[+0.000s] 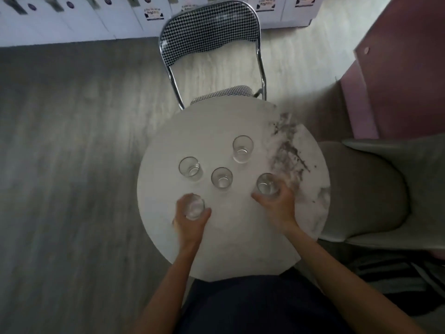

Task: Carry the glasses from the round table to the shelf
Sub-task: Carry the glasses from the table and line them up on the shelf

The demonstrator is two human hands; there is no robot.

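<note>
While both hands grip: two of five clear glasses are held, all five on the round table (pixel 240 121).
Near-left glass (pixel 193 206): smooth clear cylinder at the table's near-left part; left hand (pixel 189 222) curls round it from the near side, thumb on its right wall, fingers on its left.
Near-right glass (pixel 266 184): same round shape, on the table's right half beside the dark veining; right hand (pixel 277 206) wraps its near side, fingers closed round the wall.
Centre glass (pixel 221 177): upright and untouched, near the table's middle.
Left glass (pixel 190 168): upright, just left of the centre glass, apart from it.
Far glass (pixel 243 148): upright, beyond the centre glass toward the table's far side.
Table top: round, pale, marble-like, with grey-black veins on its right side.
Folding chair (pixel 209 30): beyond the table's far edge; chrome tube frame, houndstooth padding.
Grey seat (pixel 366 189): rounded, smooth, against the table's right edge.
Floor (pixel 72 141): grey wood-grain planks left of the table.
</note>
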